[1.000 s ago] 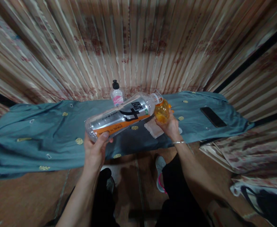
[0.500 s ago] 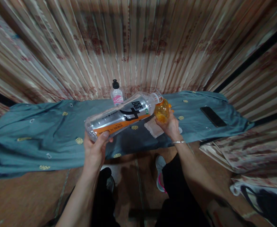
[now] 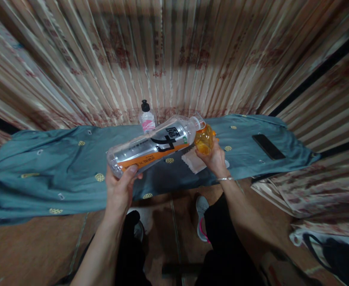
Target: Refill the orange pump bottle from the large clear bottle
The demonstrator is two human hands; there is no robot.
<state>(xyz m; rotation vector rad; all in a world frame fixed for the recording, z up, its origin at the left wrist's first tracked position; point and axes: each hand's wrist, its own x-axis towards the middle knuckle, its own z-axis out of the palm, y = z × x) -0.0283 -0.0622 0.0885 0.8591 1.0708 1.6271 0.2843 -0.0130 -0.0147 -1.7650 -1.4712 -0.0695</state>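
Teal cloth: a wrinkled blue-green fabric cover [image 3: 43, 167] with small woven gold medallions, draped over the whole bench and hanging past its front edge.
Left hand: the left hand [image 3: 120, 190] is curled round the base of the big bottle, thumb lying across the orange band, fingers closed underneath.
Big bottle: a long clear plastic drink bottle with a silver and orange label and black characters [image 3: 153, 145], held nearly on its side above the middle of the bench, neck raised to the right. It looks almost empty; I cannot make out any liquid in the body.
Pump bottle: a small clear bottle with a black pump top and pink label [image 3: 147, 118] stands upright at the back edge of the bench, against the curtain, just behind the big bottle.
Paper: a pale, flat square sheet [image 3: 192, 161] lies on the cloth under the two hands' work, partly hidden by the right hand.
Small jar: a rounded clear plastic container holding amber liquid [image 3: 204, 140], its mouth touching the big bottle's neck.
Right hand: the right hand [image 3: 215, 160] cups the jar from below, fingers wrapped about it; a thin bangle sits on the wrist.
Phone: a dark flat rectangular phone [image 3: 268, 146] lies near the right end of the bench, well apart.
Backdrop: a pleated beige curtain with reddish print [image 3: 174, 59].
Floor, right: a dark bag [image 3: 335, 254].
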